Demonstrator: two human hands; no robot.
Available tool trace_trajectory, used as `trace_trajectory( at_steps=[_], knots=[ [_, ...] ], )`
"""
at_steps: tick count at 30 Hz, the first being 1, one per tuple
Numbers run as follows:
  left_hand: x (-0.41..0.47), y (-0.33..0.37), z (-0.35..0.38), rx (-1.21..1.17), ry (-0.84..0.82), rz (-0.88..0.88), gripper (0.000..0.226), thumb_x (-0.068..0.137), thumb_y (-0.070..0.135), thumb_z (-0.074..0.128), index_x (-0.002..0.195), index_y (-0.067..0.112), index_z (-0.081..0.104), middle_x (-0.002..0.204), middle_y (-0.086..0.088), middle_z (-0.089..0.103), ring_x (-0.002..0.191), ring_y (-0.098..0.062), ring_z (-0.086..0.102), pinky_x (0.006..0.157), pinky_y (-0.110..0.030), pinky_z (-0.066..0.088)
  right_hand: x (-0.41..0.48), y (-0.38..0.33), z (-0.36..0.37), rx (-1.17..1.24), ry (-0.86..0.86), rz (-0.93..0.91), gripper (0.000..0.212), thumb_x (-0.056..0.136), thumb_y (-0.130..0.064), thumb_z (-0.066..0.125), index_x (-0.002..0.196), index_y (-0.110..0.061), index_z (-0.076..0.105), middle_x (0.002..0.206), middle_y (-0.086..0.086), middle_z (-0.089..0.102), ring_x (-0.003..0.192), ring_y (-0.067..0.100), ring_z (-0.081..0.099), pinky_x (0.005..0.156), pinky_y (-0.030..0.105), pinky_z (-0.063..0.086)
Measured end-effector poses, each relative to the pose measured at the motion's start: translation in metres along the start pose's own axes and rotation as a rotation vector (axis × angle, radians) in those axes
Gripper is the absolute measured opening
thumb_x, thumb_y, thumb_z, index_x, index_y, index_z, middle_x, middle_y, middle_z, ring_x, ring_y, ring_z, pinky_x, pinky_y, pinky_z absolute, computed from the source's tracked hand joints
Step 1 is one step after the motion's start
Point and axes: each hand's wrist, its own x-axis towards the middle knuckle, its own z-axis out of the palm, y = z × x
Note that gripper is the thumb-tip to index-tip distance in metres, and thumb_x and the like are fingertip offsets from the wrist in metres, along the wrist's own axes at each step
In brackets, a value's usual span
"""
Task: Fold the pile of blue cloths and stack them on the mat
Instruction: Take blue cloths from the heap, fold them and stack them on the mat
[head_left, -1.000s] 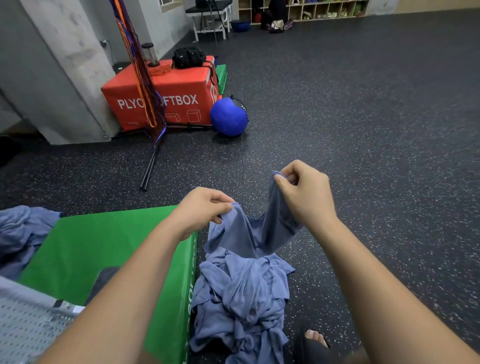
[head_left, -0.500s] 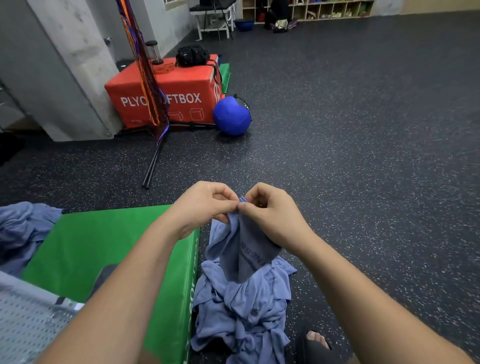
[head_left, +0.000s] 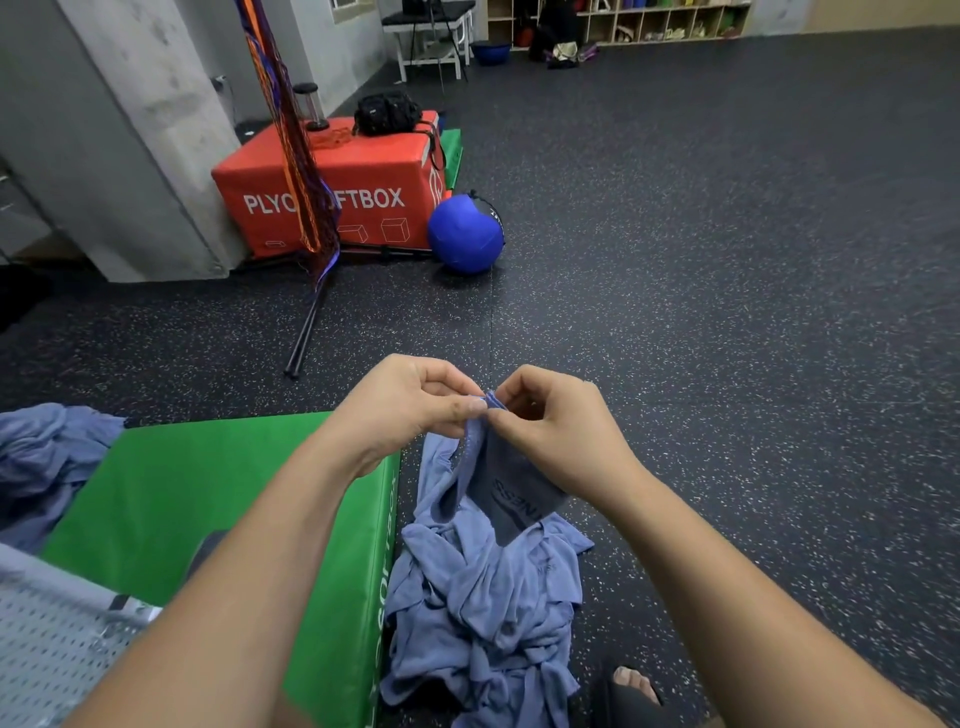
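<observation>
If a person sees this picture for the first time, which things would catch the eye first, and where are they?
The left hand and right hand, close together at the centre, both pinch the top edge of a blue cloth above the crumpled pile on the floor. The bright green mat lies left of the pile; farther back stand a red box and a blue ball.

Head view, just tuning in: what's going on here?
A person pinches the top edge of one blue cloth with the left hand and right hand, holding it up over the crumpled pile on the floor beside the green mat. No folded cloths show on the mat yet. A second heap lies at its left.
</observation>
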Motion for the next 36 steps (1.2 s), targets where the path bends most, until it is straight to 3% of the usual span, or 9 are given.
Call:
trace_trajectory(
  at_steps=[3,7,10,14,17,21,26,30,36],
  knots=[
    [0.002,0.000,0.005,0.042,0.063,0.039,0.013,0.089,0.009,0.085,0.097,0.002,0.079,0.090,-0.027,0.077,0.072,-0.017,0.068,0.065,-0.024,0.058,-0.002,-0.001,0.000,-0.043,-0.012,-0.061,0.004,0.092,-0.026,0.078,0.090,-0.024,0.074,0.076,-0.011,0.074,0.071,0.002,0.066,0.067,0.019,0.050],
    [0.003,-0.002,0.009,0.158,0.140,0.102,0.003,0.093,0.017,0.083,0.095,0.017,0.084,0.083,-0.013,0.079,0.063,-0.010,0.061,0.064,-0.026,0.054,-0.001,0.000,0.000,-0.119,-0.060,-0.084,0.017,0.096,-0.019,0.062,0.102,-0.025,0.077,0.081,-0.007,0.076,0.075,0.008,0.070,0.076,0.034,0.058],
    [0.005,-0.007,0.009,0.235,0.158,0.124,0.008,0.095,0.034,0.081,0.100,0.029,0.085,0.087,-0.007,0.080,0.070,-0.013,0.064,0.075,-0.045,0.059,-0.001,0.002,-0.001,0.038,-0.148,-0.023,0.037,0.101,-0.006,0.047,0.115,-0.023,0.076,0.096,-0.003,0.079,0.078,0.016,0.079,0.072,0.042,0.065],
    [0.002,-0.001,0.009,0.314,0.125,0.142,0.030,0.078,0.047,0.091,0.106,0.040,0.083,0.101,0.006,0.076,0.096,-0.017,0.076,0.096,-0.047,0.060,0.000,0.002,0.002,0.288,-0.160,0.070,0.039,0.106,0.006,0.042,0.124,-0.008,0.074,0.109,0.012,0.077,0.090,0.019,0.081,0.066,0.044,0.068],
    [0.001,0.001,0.010,0.403,0.151,0.192,0.025,0.079,0.033,0.086,0.101,0.042,0.082,0.098,0.006,0.074,0.089,-0.014,0.073,0.090,-0.043,0.059,0.003,0.005,0.001,0.279,-0.121,0.056,0.029,0.105,0.002,0.054,0.117,-0.012,0.077,0.101,0.006,0.079,0.085,0.018,0.080,0.070,0.043,0.068],
    [-0.001,0.004,0.010,0.385,0.096,0.191,0.036,0.079,0.026,0.075,0.110,0.042,0.079,0.077,0.008,0.063,0.067,-0.015,0.056,0.068,-0.033,0.050,0.009,0.013,-0.003,-0.098,0.103,-0.182,0.021,0.088,-0.021,0.083,0.103,-0.024,0.069,0.098,-0.011,0.066,0.093,0.009,0.064,0.083,0.025,0.051],
    [-0.004,0.007,0.009,0.235,0.032,0.233,0.042,0.084,0.008,0.083,0.114,0.032,0.066,0.088,-0.004,0.070,0.075,-0.016,0.061,0.074,-0.037,0.050,0.016,0.015,-0.018,0.036,-0.144,-0.127,0.046,0.090,-0.030,0.084,0.133,-0.032,0.065,0.124,-0.014,0.071,0.122,0.002,0.064,0.110,0.032,0.047],
    [-0.006,0.012,0.009,0.150,0.018,0.254,0.046,0.086,0.002,0.084,0.118,0.026,0.061,0.096,-0.014,0.075,0.083,-0.021,0.068,0.082,-0.041,0.055,0.018,0.018,-0.023,0.254,-0.294,-0.036,0.017,0.096,-0.026,0.081,0.112,-0.022,0.077,0.102,0.006,0.078,0.096,0.012,0.069,0.095,0.046,0.055],
    [-0.011,0.020,0.012,0.104,-0.063,0.273,0.049,0.089,-0.005,0.080,0.127,0.022,0.065,0.103,-0.013,0.076,0.089,-0.020,0.067,0.088,-0.039,0.053,0.017,0.017,-0.028,0.374,-0.380,0.007,0.024,0.095,-0.030,0.082,0.106,-0.011,0.073,0.095,0.005,0.069,0.092,0.015,0.059,0.087,0.040,0.047]
  ],
)
